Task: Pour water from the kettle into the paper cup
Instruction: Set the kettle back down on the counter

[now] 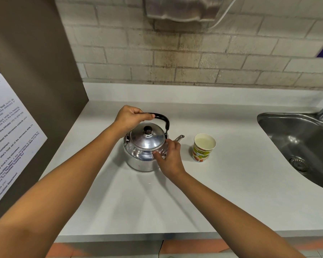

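The left hand [130, 117] is closed around the black arched handle [161, 118] of the shiny round metal kettle [145, 149], which stands on the white bench [231, 192]. The right hand [171, 157], fingers spread, touches its side. The patterned paper cup [203, 147] stands upright just beside the spout [179, 137].
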The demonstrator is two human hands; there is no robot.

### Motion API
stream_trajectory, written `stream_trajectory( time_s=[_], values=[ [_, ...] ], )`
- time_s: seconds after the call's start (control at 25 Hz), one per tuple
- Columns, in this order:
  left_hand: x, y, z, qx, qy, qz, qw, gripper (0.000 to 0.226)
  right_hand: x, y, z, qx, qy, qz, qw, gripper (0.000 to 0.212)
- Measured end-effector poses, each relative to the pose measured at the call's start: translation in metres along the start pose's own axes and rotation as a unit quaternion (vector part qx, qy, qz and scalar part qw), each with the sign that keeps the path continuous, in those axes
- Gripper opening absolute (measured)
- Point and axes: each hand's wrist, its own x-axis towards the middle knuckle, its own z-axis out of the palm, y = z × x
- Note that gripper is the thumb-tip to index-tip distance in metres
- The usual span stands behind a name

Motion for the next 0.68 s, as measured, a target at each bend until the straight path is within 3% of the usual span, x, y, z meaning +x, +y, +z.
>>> stream_trajectory(
  time_s=[0.32,0.48,0.68],
  values=[
    [0.003,-0.014,-0.003,-0.016,0.006,-0.027,0.999,0.029,0.003,0.005,0.007,-0.006,-0.003,0.012,1.0,0.055],
    [0.007,-0.016,-0.01,0.008,-0.034,-0.027,0.999,0.031,0.003,0.007,0.009,-0.009,0.0,0.014,1.0,0.056],
    [0.006,-0.023,-0.011,0.031,-0.033,0.015,0.999,0.032,0.011,0.01,0.006,-0.028,-0.002,0.032,0.999,0.051]
  ],
)
